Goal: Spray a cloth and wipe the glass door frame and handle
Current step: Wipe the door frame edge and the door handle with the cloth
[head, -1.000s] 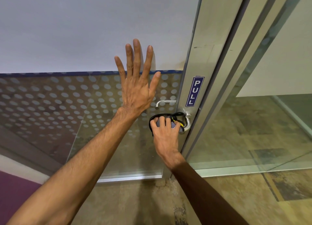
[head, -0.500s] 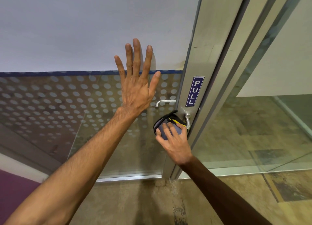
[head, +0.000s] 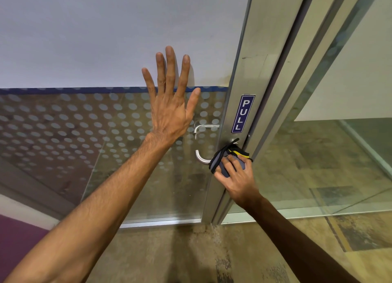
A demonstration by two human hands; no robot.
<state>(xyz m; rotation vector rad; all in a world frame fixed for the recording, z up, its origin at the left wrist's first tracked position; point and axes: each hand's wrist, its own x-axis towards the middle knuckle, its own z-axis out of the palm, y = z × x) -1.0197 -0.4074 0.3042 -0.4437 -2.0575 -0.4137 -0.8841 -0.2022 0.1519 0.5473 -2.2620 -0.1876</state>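
A glass door with frosted dots has a silver metal frame (head: 252, 74) running up its right edge, with a blue PULL sign (head: 242, 113). The curved metal handle (head: 201, 157) juts out left of the frame, below a second lever seen through the glass. My right hand (head: 235, 179) presses a grey cloth (head: 224, 161) with black and yellow edging against the frame where the handle joins it. My left hand (head: 170, 104) lies flat on the glass, fingers spread, holding nothing. No spray bottle is in view.
A fixed glass panel (head: 331, 155) stands to the right of the frame. Brown stone floor (head: 174, 253) spreads below the door. A purple strip (head: 19, 238) shows at the lower left.
My right hand has slid the cloth to the right along the handle onto the frame, uncovering the handle's curved end. My left hand has stayed flat on the glass.
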